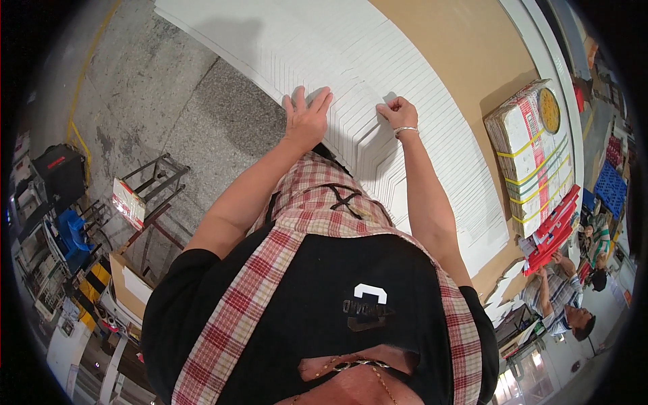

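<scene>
White sheets [432,88] of paper or thin card lie overlapping in a long fanned row on the table, their edges making many close parallel lines. My left hand [309,120] rests on the sheets' near left edge, fingers spread and nothing gripped. To its right, my right hand [399,115] is closed, thumb and fingers pinched at the edge of a white sheet. A bracelet circles that wrist. Between the hands, the stepped, angled edges of several sheets show.
Brown board [466,34] covers the table beyond the sheets. A strapped cardboard bundle [533,158] carries a round yellow roll [549,111]; red pieces [553,233] lie beside it. At right, another person [557,297] handles them. A metal stool frame [158,182] stands left on the concrete floor.
</scene>
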`<act>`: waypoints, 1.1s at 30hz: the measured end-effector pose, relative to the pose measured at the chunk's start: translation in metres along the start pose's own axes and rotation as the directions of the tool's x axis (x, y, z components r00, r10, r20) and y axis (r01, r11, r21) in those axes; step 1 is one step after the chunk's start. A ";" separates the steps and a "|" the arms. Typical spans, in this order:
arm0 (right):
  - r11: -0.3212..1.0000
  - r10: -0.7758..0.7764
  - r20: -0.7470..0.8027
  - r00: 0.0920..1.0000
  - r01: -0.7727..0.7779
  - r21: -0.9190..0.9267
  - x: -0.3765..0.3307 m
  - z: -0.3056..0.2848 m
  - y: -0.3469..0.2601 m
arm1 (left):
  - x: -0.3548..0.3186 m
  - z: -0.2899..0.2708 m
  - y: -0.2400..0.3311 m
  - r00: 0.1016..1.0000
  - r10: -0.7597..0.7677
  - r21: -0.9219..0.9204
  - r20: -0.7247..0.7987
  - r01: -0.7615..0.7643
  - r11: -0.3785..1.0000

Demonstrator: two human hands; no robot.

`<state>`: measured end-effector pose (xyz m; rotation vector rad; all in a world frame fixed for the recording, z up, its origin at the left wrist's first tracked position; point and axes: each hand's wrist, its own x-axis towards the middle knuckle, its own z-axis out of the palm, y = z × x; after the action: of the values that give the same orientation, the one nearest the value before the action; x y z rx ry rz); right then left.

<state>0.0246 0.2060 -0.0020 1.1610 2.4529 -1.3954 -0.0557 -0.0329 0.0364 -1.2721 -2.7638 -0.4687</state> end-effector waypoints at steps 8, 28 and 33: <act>0.988 0.006 0.009 1.000 -0.008 0.154 0.001 -0.006 0.005 | 0.003 0.003 0.003 1.000 0.012 -0.008 -0.001 -0.012 1.000; 0.887 -0.029 0.131 0.991 -0.035 0.461 -0.040 -0.073 -0.028 | 0.005 0.005 0.005 0.954 0.008 0.167 0.301 -0.061 0.984; 0.962 0.054 0.070 0.996 -0.071 0.265 -0.020 -0.048 -0.023 | 0.012 -0.003 0.016 0.906 -0.009 0.244 0.424 -0.104 0.964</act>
<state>0.0376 0.2247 0.0503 1.2113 2.2164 -1.7564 -0.0524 -0.0152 0.0457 -1.5178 -2.9817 0.2047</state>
